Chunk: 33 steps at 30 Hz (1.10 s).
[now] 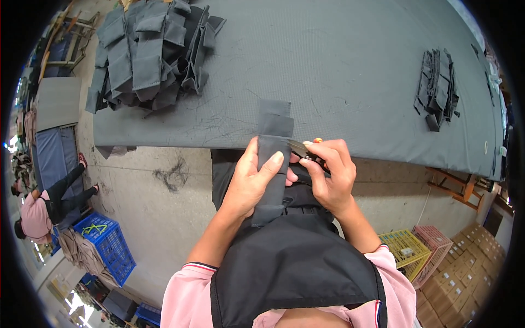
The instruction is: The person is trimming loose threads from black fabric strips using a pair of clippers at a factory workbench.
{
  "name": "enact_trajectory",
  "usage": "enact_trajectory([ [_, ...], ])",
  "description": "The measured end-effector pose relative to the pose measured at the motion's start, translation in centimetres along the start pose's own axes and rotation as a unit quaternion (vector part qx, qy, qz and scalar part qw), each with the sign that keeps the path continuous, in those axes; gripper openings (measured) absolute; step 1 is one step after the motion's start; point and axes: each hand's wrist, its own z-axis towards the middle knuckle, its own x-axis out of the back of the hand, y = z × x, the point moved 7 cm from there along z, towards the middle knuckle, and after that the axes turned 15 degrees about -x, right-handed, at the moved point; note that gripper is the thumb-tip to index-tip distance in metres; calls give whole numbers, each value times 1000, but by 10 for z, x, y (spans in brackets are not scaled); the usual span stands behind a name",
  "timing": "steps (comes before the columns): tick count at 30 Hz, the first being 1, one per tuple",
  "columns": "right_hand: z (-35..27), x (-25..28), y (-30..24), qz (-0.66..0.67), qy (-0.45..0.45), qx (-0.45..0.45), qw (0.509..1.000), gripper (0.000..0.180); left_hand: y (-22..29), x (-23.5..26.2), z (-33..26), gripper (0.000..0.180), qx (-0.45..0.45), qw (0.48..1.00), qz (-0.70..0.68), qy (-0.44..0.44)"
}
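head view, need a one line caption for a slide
Left hand holds a grey fabric strip at the table edge while the right hand works small snips against it.

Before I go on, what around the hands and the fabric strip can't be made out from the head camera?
Head view only:
- Small cutting tool in the right hand: mostly covered by the fingers; only a blade tip and an orange bit show.
- Grey fabric strip: its middle sits behind the left hand.
- Small fabric stack: too small to count pieces.
- Large fabric pile: cut off by the top edge.
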Motion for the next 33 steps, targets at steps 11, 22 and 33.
enact_trajectory([
  [11,4,-10,-1,14,-49,-31,998,25,-7,0,-4,26,7,1000,-1,1],
  [22,0,-14,-7,-61,-18,40,997,28,-9,3,-3,30,-19,994,106,-6],
  [33,2,-7,6,45,-36,-109,992,23,-11,4,-3,34,-20,991,129,-9],
])
